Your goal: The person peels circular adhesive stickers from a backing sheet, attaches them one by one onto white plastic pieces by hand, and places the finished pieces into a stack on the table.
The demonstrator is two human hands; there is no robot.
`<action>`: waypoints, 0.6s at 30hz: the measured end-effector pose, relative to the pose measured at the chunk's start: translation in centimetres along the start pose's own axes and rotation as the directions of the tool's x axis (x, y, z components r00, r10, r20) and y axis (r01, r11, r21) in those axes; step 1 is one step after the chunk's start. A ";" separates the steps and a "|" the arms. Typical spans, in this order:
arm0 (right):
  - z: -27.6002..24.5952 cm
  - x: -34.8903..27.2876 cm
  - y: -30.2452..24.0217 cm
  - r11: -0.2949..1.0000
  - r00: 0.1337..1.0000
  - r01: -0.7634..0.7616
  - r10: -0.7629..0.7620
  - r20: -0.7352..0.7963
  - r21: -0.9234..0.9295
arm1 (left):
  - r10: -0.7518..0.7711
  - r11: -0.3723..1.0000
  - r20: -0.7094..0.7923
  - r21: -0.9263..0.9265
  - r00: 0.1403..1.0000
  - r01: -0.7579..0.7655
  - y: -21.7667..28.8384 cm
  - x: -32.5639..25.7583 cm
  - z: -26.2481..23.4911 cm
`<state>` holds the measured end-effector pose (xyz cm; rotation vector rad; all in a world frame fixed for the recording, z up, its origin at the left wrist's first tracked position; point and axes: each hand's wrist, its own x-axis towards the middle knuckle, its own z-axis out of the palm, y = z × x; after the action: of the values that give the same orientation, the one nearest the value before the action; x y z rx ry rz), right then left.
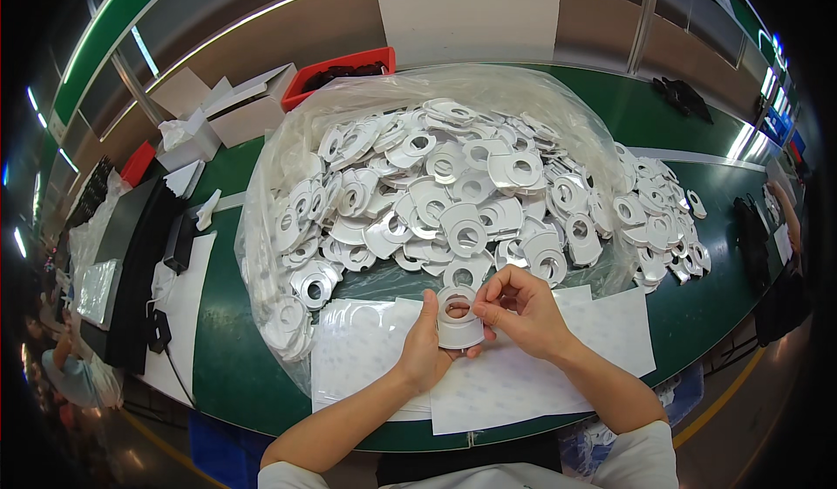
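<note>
My left hand (422, 351) grips a white plastic part (459, 336) with a round hole, thumb along its left side and fingers beneath. At the right edge of the hole, my right hand (527, 316) is closed in a pinch of thumb and forefinger; whatever lies between these fingertips is too small to make out. Under both hands are white sheets (523, 386) with faint printed marks, and a glossy sheet (349, 345) lies to the left. Just beyond, a large heap of similar white parts (471, 186) rests on a clear plastic bag (261, 219).
More white parts (658, 214) spread over the green table (724, 227) at the right. A red bin (340, 75) with dark contents and open white boxes (248, 110) stand at the back left. Black cases (144, 262) line the left. Other people work at both sides.
</note>
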<state>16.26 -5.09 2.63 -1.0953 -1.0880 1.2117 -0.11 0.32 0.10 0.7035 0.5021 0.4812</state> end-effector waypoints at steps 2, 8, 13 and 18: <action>0.0 0.0 0.0 1.000 1.000 0.010 -0.010 0.005 -0.006 | -0.003 1.000 0.013 -0.007 1.000 0.004 0.0 0.0 -0.1; 0.1 -0.1 -0.3 0.997 1.000 0.021 -0.022 -0.014 -0.073 | 0.004 1.000 -0.011 -0.017 1.000 -0.005 -0.2 0.1 -0.1; 0.2 -0.2 -0.3 0.997 0.999 0.030 -0.032 -0.028 -0.078 | 0.012 0.999 0.020 -0.040 1.000 -0.011 -0.2 0.0 -0.1; 0.4 -0.4 -0.1 0.989 0.996 0.072 -0.079 -0.050 -0.126 | 0.010 0.998 0.034 -0.056 0.999 -0.008 -0.2 0.0 -0.1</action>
<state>15.81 -5.48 2.75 -1.1645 -1.1651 1.0601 -0.13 0.26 -0.13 0.6597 0.4520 0.4886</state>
